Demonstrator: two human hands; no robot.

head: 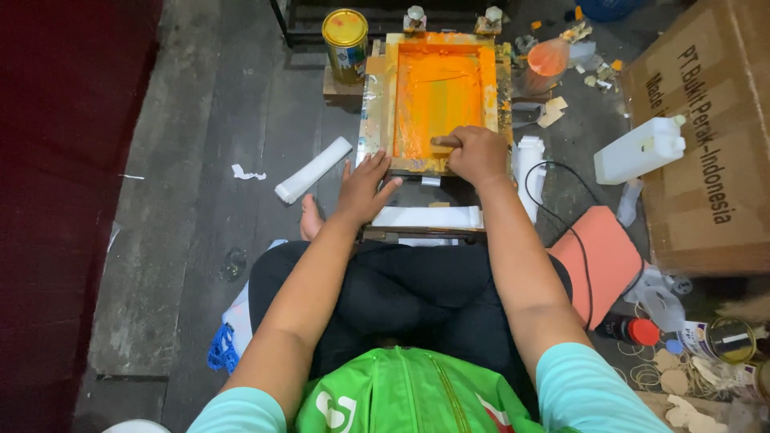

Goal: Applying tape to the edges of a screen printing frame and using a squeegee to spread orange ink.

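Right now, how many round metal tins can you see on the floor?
2. One gold-lidded tin stands just left of the orange screen frame, at its far corner. The other tin sits at the right edge among the clutter. More may be hidden behind the cardboard box.

1. A yellow-lidded tin (345,36) stood on the floor past my knees.
2. A white plastic jug (640,149) lay beside a large cardboard box (706,136).
3. An orange pad (603,258) rested near my right leg.
4. A white roll (314,169) lay on the grey planks.
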